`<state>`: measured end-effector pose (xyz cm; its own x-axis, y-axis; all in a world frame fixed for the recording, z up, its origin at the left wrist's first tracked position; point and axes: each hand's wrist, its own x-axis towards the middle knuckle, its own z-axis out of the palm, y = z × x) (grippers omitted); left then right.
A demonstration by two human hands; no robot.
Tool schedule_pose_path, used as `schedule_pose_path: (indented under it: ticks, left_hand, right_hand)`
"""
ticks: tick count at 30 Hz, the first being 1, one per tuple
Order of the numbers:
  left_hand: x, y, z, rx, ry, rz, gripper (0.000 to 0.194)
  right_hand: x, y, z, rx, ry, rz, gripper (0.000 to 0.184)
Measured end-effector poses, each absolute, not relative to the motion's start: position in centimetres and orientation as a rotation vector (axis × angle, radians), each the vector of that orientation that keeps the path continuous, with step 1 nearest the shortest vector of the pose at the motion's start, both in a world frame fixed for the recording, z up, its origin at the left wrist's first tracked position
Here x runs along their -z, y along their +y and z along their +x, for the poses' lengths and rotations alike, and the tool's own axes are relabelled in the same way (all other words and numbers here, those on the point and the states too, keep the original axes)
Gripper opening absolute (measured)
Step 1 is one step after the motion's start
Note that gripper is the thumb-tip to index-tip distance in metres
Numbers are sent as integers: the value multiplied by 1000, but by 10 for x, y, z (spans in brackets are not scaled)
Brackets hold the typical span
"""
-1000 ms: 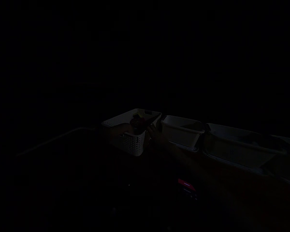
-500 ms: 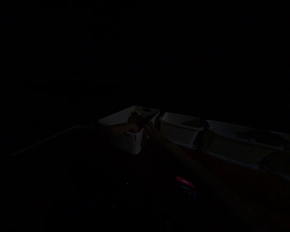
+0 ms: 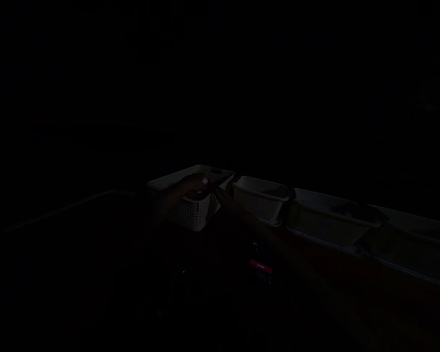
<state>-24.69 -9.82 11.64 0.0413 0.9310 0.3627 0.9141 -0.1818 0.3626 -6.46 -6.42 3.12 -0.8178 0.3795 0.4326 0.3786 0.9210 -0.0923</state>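
The scene is very dark. A pale perforated basket (image 3: pixel 194 215) stands near the middle. Over its near rim is my left hand (image 3: pixel 195 184), its fingers looking closed around something with a small whitish patch (image 3: pixel 205 181); its kind cannot be made out. My right hand (image 3: pixel 223 196) is beside the basket's near right corner, close to the left one. Shadow hides most of its fingers, and whether it holds anything does not show. The basket's contents are mostly hidden by my left hand and the dark.
A row of pale bins runs right from the basket: a smaller bin (image 3: pixel 258 198), a longer bin (image 3: pixel 326 225) and another bin (image 3: pixel 410 244). In front of them, a small device with a lit red strip (image 3: pixel 260 266) shows low in the view. A faint pale edge (image 3: pixel 66 210) lies left.
My left hand has lifted from inside the basket to above its near rim, and a whitish patch now shows at its fingers. The bins and lit device appear farther left as the view shifts.
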Motion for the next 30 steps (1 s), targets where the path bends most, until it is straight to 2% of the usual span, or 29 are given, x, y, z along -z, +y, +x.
schedule_pose_path:
  ticks: [5,8,12,16,21,24,27,30]
  left_hand:
    - [-140,-97,-226,-844,2146,2286,44]
    - [-140,-107,-179,-811,2049,2591,40]
    - [-133,-127,-101,-742,1818,2903,40]
    - [-124,-147,-39,-484,1302,3128,41]
    - [-119,-150,-1,-668,885,3034,51]
    - [-112,-131,6,-948,696,2858,52]
    - [-96,-104,6,-1330,677,2585,47]
    - [-71,-76,2,-1401,674,2173,44]
  right_hand:
    - [-26,-81,-18,-38,-2382,-604,75]
    - [-29,-92,27,-29,-2181,-674,71]
    - [-46,-113,91,290,-1949,-882,69]
    - [-61,-134,143,559,-2001,-929,54]
    - [-47,-136,187,295,-2045,-1103,56]
    - [-36,-130,197,193,-1964,-1136,46]
    - [-35,-123,197,123,-1904,-1124,41]
    - [-40,-115,193,125,-1881,-1130,49]
